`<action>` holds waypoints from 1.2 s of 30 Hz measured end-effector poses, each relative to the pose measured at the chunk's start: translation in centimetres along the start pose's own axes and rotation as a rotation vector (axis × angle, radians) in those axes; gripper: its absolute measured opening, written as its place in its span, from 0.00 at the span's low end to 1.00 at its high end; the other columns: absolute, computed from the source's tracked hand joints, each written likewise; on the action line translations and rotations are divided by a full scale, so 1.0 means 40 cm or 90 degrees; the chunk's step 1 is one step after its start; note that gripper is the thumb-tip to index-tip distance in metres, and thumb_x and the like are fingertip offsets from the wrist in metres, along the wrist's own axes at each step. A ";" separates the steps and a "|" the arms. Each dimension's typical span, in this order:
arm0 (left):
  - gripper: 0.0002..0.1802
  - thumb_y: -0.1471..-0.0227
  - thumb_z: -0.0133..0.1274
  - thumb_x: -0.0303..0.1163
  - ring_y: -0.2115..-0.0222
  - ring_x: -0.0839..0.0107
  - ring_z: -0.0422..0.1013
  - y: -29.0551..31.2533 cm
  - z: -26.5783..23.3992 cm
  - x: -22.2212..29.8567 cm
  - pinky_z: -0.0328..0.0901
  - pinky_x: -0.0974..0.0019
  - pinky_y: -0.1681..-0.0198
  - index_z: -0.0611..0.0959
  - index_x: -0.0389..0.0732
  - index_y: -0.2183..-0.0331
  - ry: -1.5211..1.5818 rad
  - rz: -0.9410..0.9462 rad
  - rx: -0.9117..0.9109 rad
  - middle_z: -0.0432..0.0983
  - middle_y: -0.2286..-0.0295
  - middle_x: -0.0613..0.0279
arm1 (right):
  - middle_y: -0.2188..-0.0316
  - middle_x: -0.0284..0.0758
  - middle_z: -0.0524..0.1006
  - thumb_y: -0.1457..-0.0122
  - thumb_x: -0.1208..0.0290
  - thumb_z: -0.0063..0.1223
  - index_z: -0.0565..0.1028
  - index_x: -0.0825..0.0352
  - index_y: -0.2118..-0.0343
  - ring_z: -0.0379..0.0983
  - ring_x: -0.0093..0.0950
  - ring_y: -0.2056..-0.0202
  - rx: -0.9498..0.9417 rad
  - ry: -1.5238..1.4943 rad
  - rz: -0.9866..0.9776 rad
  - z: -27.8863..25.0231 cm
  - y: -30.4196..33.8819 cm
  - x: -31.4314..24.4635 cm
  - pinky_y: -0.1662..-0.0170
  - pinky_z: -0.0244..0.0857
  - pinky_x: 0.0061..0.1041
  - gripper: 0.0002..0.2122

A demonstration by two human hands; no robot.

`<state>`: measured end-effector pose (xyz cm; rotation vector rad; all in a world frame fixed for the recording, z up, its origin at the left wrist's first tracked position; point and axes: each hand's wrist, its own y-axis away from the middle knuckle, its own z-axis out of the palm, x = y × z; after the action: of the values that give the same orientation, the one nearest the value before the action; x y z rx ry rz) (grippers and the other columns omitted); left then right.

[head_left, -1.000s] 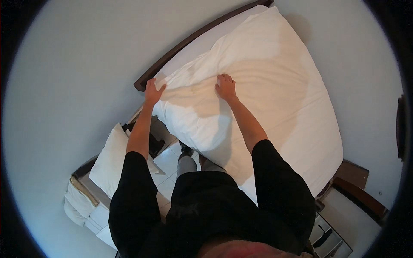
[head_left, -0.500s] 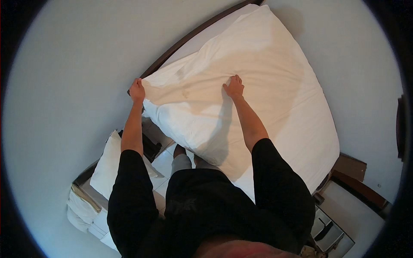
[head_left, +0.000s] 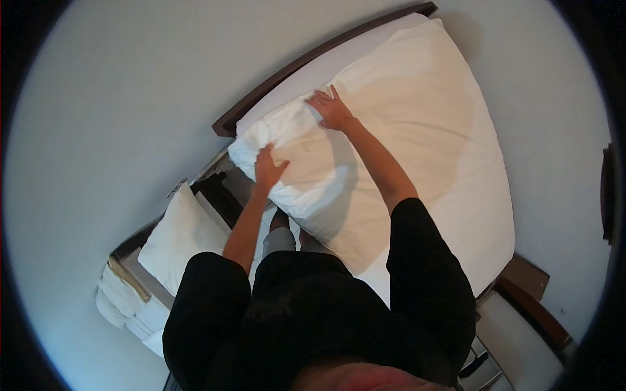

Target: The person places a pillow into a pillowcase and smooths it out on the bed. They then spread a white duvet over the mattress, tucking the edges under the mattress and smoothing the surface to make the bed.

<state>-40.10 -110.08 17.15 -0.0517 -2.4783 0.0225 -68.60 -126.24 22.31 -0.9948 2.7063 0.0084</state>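
A large white duvet [head_left: 404,150] covers most of the bed, creased and hanging over its near side. My left hand [head_left: 268,168] rests on the duvet near its left corner, thumb and fingers apart. Farther up, my right hand [head_left: 331,109] lies spread on the duvet close to its upper edge. Past that edge a strip of pale sheet [head_left: 313,77] shows along the dark wooden headboard [head_left: 326,47].
To the left, a white pillow [head_left: 176,241] lies on another bed, with folded white bedding [head_left: 124,293] behind it. A dark object [head_left: 222,199] stands between the beds. Brown wooden furniture [head_left: 525,277] is at the lower right. Walls border both sides.
My left hand has let go of the duvet's corner by the headboard and come nearer and right. My right hand has moved up and left to the upper edge. The corner now lies bunched.
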 end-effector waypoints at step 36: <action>0.22 0.47 0.64 0.46 0.61 0.50 0.77 -0.129 -0.102 -0.507 0.70 0.54 0.54 0.83 0.36 0.60 0.064 -0.134 -0.033 0.81 0.65 0.49 | 0.49 0.36 0.78 0.39 0.64 0.59 0.78 0.60 0.49 0.70 0.40 0.41 0.072 -0.096 0.448 0.108 -0.251 0.466 0.42 0.66 0.44 0.16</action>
<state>-21.79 -116.11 8.04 0.1818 -2.3714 -0.1309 -74.80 -145.39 14.46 0.0211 2.7244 0.0577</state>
